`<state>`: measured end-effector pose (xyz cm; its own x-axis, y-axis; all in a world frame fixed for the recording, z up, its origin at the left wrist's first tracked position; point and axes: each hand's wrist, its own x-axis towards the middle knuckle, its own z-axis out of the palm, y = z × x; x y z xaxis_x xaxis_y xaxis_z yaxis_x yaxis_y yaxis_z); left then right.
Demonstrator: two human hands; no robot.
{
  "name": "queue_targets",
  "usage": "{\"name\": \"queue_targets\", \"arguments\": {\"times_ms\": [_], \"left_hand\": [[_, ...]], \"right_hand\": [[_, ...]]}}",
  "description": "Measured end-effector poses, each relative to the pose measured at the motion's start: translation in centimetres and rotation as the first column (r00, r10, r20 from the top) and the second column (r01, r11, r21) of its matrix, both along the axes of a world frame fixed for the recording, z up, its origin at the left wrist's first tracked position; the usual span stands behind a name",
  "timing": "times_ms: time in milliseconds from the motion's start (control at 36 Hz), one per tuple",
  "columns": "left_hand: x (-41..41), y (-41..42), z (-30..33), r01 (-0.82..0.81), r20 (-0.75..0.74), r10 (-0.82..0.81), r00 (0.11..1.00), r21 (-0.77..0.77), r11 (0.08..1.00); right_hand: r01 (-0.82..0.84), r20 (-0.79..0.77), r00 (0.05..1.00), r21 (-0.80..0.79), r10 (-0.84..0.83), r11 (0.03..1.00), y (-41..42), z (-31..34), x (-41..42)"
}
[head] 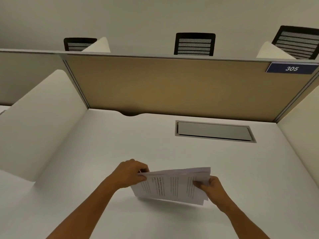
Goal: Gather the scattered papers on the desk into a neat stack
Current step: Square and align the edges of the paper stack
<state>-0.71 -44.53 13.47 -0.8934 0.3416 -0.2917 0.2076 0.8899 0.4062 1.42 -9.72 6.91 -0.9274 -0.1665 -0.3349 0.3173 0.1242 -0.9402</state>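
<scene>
A bundle of printed white papers (170,186) stands on its long lower edge on the white desk (120,144), tilted back toward me, text columns facing me. My left hand (132,172) grips the bundle's upper left corner, and my right hand (213,188) pinches its right side, thumb on the front sheet. The sheets' top and right edges are slightly uneven. No loose sheets show elsewhere on the desk.
A grey cable-port flap (214,131) is set into the desk at the back right. A tan partition (172,87) with a blue "305" sign (291,68) closes the back; white side dividers (39,118) flank the desk. Black mesh chairs (194,44) stand beyond.
</scene>
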Motion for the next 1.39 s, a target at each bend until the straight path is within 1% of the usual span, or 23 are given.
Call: {"name": "queue_targets", "arguments": {"times_ms": [56, 83, 111, 167, 194, 250, 278, 306, 361, 472, 583, 694, 806, 861, 972, 1028, 1139, 1222, 1306, 1389], "left_hand": [[0.7, -1.2, -0.4, -0.053, 0.046, 0.051, 0.998, 0.057, 0.997], [1.1, -1.7, -0.8, -0.111, 0.081, 0.101, 0.992, 0.13, 0.985], [1.5, -2.2, -1.2, -0.191, 0.13, 0.164, 0.978, 0.236, 0.953], [2.7, -2.8, -2.4, -0.383, 0.245, 0.301, 0.921, 0.437, 0.814], [3.4, -2.9, -3.0, -0.457, 0.288, 0.356, 0.889, 0.503, 0.734], [4.4, -3.1, -4.7, -0.553, 0.349, 0.431, 0.832, 0.576, 0.602], [4.9, -3.1, -5.4, -0.584, 0.368, 0.458, 0.809, 0.59, 0.557], [5.2, -2.9, -5.9, -0.601, 0.377, 0.475, 0.795, 0.598, 0.53], [5.5, -2.3, -6.8, -0.609, 0.377, 0.489, 0.787, 0.607, 0.51], [5.4, -0.6, -7.3, -0.587, 0.335, 0.498, 0.8, 0.61, 0.533], [5.1, -0.1, -7.4, -0.602, 0.328, 0.536, 0.778, 0.632, 0.488], [5.1, 0.4, -7.2, -0.605, 0.309, 0.564, 0.766, 0.645, 0.468], [5.0, 0.7, -7.4, -0.627, 0.332, 0.588, 0.738, 0.66, 0.413], [5.2, 0.9, -7.7, -0.645, 0.364, 0.581, 0.728, 0.651, 0.401], [5.7, 1.7, -8.7, -0.691, 0.438, 0.582, 0.685, 0.644, 0.329], [5.8, 1.9, -9.0, -0.697, 0.441, 0.594, 0.672, 0.647, 0.308], [5.6, 1.9, -9.2, -0.718, 0.445, 0.648, 0.618, 0.655, 0.236], [5.6, 1.9, -9.5, -0.703, 0.423, 0.647, 0.634, 0.663, 0.256], [5.8, 2.2, -9.7, -0.709, 0.442, 0.633, 0.636, 0.659, 0.252], [5.5, 2.4, -9.5, -0.677, 0.388, 0.652, 0.651, 0.685, 0.269]], "right_hand": [[-0.006, 0.018, 1.0, 0.015, 0.006, 1.0, -0.1, -0.4, 0.2], [-0.004, 0.029, 1.0, 0.018, 0.004, 1.0, -0.1, -0.7, 0.3], [-0.003, 0.039, 0.999, 0.015, 0.003, 1.0, -0.1, -0.9, 0.3], [-0.005, 0.045, 0.999, 0.003, 0.005, 1.0, -0.1, -1.2, 0.4], [-0.002, 0.046, 0.999, -0.001, 0.002, 1.0, -0.1, -1.4, 0.6], [0.012, 0.051, 0.999, 0.003, -0.012, 1.0, -0.4, -1.7, 0.6], [0.02, 0.053, 0.998, 0.007, -0.021, 1.0, -0.5, -1.9, 0.5], [0.029, 0.052, 0.998, 0.003, -0.029, 1.0, -0.5, -2.0, 0.6], [0.037, 0.047, 0.998, -0.002, -0.037, 0.999, -0.5, -2.2, 0.6], [0.057, 0.054, 0.997, -0.002, -0.057, 0.998, -0.7, -2.5, 0.7], [0.089, 0.085, 0.992, 0.004, -0.089, 0.996, -0.4, -2.8, 0.6], [0.12, 0.035, 0.992, 0.039, -0.121, 0.992, 0.2, -2.1, 0.3], [0.15, 0.02, 0.988, 0.025, -0.151, 0.988, 0.2, -1.8, 0.5], [0.128, 0.04, 0.991, 0.025, -0.129, 0.991, 0.0, -2.3, 0.8], [0.117, 0.077, 0.99, 0.055, -0.121, 0.992, -0.9, -3.4, 1.3], [0.147, 0.083, 0.985, 0.069, -0.152, 0.987, -1.2, -3.6, 1.3], [0.18, 0.083, 0.979, 0.068, -0.185, 0.981, -1.4, -3.5, 1.0], [0.165, 0.089, 0.981, 0.067, -0.171, 0.984, -1.4, -3.6, 1.2], [0.131, 0.116, 0.983, 0.086, -0.14, 0.988, -1.5, -3.9, 1.6], [0.159, 0.096, 0.981, 0.085, -0.167, 0.984, -1.6, -3.6, 1.5]]}}
